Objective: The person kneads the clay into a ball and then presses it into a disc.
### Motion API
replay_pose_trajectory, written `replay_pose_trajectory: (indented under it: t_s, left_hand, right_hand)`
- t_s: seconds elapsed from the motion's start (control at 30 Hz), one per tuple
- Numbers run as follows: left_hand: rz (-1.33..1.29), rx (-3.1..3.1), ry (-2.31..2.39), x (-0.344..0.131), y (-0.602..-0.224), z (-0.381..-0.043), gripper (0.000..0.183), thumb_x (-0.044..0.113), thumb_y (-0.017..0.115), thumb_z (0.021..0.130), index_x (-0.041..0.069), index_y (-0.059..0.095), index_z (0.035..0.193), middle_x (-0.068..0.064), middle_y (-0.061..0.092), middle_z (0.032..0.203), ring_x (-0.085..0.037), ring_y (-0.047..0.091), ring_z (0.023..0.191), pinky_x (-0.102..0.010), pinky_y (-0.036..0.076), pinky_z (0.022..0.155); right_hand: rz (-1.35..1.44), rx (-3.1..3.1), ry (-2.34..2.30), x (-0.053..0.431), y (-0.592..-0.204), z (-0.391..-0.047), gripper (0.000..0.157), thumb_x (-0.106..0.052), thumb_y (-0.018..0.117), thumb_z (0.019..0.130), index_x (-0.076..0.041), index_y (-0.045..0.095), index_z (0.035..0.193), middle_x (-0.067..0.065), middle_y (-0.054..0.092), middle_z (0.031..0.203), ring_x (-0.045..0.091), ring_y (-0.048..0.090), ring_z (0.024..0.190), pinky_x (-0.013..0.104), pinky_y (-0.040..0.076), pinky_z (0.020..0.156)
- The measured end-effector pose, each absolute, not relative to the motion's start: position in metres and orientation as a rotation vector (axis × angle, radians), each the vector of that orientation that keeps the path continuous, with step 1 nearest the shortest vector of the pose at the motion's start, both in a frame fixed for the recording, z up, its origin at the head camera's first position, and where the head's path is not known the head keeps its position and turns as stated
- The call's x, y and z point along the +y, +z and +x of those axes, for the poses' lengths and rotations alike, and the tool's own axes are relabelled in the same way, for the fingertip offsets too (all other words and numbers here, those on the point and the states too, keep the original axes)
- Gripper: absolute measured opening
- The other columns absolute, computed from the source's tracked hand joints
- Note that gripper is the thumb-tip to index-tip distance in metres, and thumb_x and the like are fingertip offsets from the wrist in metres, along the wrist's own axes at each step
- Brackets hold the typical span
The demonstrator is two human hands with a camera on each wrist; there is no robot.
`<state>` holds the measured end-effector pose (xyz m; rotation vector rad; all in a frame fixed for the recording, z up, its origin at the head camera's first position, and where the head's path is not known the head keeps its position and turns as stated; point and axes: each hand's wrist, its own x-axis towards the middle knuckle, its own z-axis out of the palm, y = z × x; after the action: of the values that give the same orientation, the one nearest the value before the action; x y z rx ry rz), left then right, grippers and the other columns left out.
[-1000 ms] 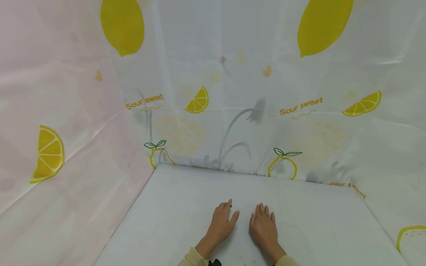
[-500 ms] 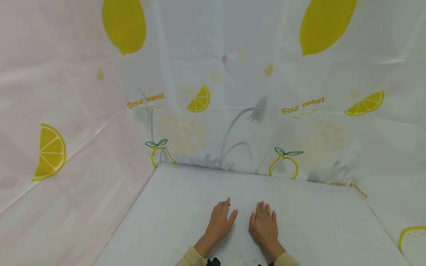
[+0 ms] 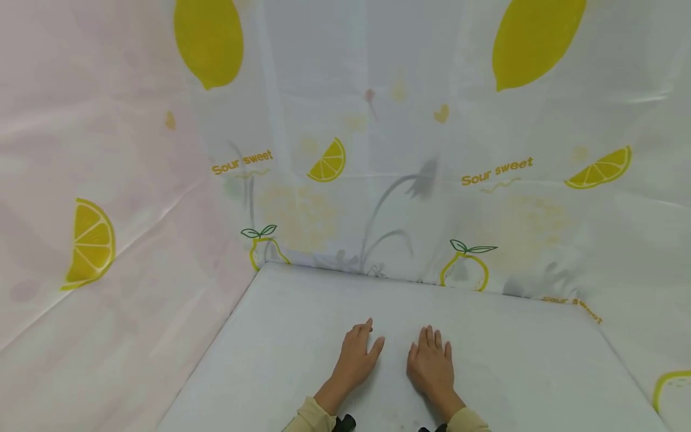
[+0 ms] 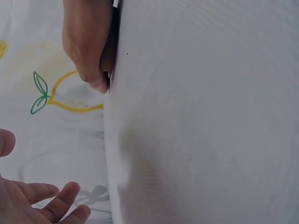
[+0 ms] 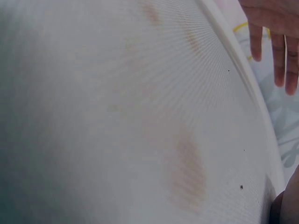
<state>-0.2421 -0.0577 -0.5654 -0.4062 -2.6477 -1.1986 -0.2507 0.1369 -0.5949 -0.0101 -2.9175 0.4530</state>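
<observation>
Over the white tabletop (image 3: 302,306), my left hand (image 3: 353,359) has its thumb spread from loosely bent fingers, and it holds nothing. Beside it, to the right and a small gap apart, my right hand (image 3: 432,367) rests back-up on the table with its fingers pointing forward. The left wrist view catches the fingers of my left hand (image 4: 44,200) low at the left edge, with the right hand (image 4: 88,42) against the table surface at the top. From the right wrist, the left hand's fingers (image 5: 279,51) show at the upper right.
Pale cloth printed with lemons (image 3: 207,48) hangs behind the table and along both sides. Dark wrist devices (image 3: 345,423) sit under the cream sleeves (image 3: 312,415). A tiny dark speck (image 5: 241,187) lies on the table surface.
The head view has turned slightly, so the cloth and table sit a little farther right in it. Both hands keep nearly the same pose and place.
</observation>
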Motion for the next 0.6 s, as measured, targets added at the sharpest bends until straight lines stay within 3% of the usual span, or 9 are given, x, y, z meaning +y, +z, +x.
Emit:
replay_pose_trajectory:
  t_s: [0.6]
  left_hand:
    - [-0.385, -2.636, -1.220, -0.0641, -0.5641, -0.2432, 0.059, 0.038, 0.051, 0.106, -0.006, 0.048, 0.146, -0.016, 0.059, 0.129, -0.036, 0.054, 0.124, -0.055, 0.044, 0.103]
  right_hand:
    - [-0.029, -2.941, 0.445, 0.1351, -0.5931, -0.2522, 0.057, -0.022, 0.039, 0.106, 0.015, 0.038, 0.148, 0.031, 0.036, 0.156, 0.049, 0.027, 0.147, 0.067, 0.016, 0.117]
